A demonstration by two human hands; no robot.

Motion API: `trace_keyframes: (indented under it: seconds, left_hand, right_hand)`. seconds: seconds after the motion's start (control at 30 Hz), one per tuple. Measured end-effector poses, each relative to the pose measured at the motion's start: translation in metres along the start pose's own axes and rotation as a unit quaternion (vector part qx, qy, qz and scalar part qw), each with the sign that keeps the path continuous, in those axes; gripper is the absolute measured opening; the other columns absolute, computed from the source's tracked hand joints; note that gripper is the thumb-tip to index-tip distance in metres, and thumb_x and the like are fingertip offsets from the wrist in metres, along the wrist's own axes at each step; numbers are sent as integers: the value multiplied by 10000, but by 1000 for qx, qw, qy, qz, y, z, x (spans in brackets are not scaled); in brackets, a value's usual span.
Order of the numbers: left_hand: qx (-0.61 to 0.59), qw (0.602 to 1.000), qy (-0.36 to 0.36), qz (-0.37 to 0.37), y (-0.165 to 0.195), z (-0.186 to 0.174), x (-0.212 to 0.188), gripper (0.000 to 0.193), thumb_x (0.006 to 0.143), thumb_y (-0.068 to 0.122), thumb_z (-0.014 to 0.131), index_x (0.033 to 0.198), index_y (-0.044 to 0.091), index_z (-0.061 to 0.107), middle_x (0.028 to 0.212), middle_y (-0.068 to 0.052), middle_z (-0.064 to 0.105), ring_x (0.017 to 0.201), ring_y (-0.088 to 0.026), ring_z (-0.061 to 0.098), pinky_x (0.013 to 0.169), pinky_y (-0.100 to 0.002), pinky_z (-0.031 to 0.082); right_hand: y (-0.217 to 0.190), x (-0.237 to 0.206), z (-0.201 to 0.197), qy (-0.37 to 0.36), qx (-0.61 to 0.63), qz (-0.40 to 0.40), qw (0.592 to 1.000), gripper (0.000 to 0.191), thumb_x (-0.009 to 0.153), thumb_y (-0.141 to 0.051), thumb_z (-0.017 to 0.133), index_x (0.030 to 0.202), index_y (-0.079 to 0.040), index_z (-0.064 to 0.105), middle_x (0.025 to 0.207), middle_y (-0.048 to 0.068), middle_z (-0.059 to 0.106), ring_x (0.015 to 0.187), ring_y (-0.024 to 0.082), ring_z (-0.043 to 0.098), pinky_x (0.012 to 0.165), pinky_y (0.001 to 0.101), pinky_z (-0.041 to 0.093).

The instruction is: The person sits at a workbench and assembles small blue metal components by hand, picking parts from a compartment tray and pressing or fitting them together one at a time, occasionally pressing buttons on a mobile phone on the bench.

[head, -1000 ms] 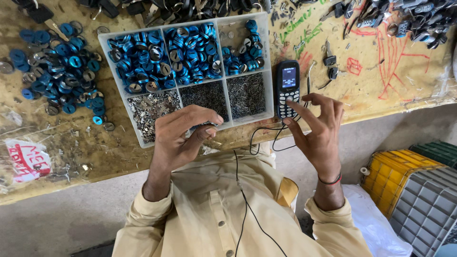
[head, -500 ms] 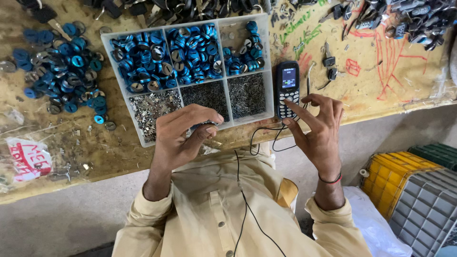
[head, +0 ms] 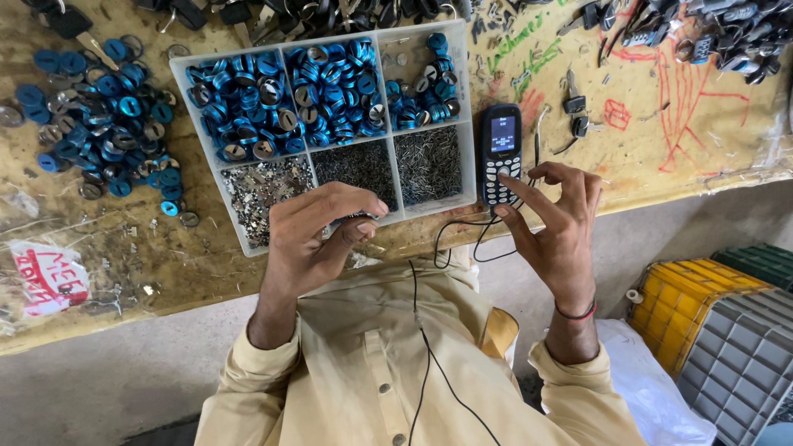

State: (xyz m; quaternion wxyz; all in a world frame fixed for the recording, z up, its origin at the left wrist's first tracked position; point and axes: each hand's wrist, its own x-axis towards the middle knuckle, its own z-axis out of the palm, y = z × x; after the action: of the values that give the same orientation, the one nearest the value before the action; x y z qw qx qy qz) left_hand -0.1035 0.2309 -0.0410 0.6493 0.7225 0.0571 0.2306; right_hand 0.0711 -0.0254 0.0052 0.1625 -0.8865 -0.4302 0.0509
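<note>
The left hand (head: 318, 235) pinches a small dark part, fingers narrow, just over the compartment tray (head: 471, 99) at the desk (head: 710, 157) edge. The right hand (head: 557, 231) spreads wide fingers, touching the phone (head: 500, 153). A loose pinch could drop the part off the desk

A small dark keypad phone (head: 500, 154) lies on the workbench just right of a clear compartment tray, its little upright rectangular screen (head: 502, 133) lit blue and white. At the bench's left edge lies a crumpled clear plastic bag (head: 51, 277) holding a white label with red lettering. A white plastic bag (head: 652, 388) sits on the floor at lower right.
</note>
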Motion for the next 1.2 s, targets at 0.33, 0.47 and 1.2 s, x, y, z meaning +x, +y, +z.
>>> trace_keyframes:
  seconds: [0.33,0.47,1.2]
  left_hand:
    - [2,1000,-2,-9,0,0,-1,188,932,-32,734,1106,24,691,1044,-106,751,940,-219,767,788,-295,612]
    - [-2,1000,-3,1,-1,0,-1,192,942,-38,731,1117,25,685,1049,-102,747,948,-217,762,803,-304,609]
    - [-4,1000,-6,-6,0,0,-1,225,931,-63,727,1130,35,685,1054,-94,748,901,-181,756,740,-278,608]
  right_hand:
    - [-3,1,1,-4,-23,1,1000,363,919,-209,836,1272,-180,755,1231,67,585,1118,272,477,1017,440,358]
    - [-4,0,0,-7,-28,6,1000,352,922,-210,833,1265,-188,759,1228,65,588,1105,277,467,1004,438,360]
    - [7,0,-1,25,-7,-4,1000,398,902,-149,849,1283,-146,734,1229,85,601,1104,259,514,1013,428,367]
